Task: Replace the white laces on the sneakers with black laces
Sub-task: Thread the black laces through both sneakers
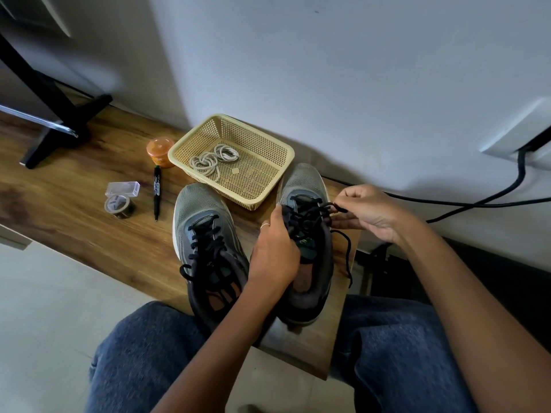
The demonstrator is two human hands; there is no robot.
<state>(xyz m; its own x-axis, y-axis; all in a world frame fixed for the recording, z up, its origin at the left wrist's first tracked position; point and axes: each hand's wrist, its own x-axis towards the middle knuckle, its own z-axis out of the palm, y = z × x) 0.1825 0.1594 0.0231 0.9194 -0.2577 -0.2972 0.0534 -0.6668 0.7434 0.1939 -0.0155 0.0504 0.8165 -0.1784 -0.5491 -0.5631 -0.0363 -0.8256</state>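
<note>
Head view looks down on a wooden bench (89, 222) where a tan basket (269, 158) serves as the landmark: both coiled white laces (213, 160) lie inside it, already off the shoes. Just in front of the basket, to its left, stands the left sneaker (205, 234), fully threaded in black. In front of the basket's right corner sits the right sneaker (307, 248). The left hand (275, 251) curls round that shoe's collar and tongue, steadying it, while the right hand (368, 211) pinches the black lace (317, 211) near its tip, beside the upper eyelets; a loose tail hangs down the shoe's right side. The lace looks soft, limp and light, so it is best taken close to the stiff tip for threading. The sneaker looks light with a pliable upper, best held by the collar. Left of the basket lie a marker (157, 193), an orange jar (160, 152) and tape (120, 205).
</note>
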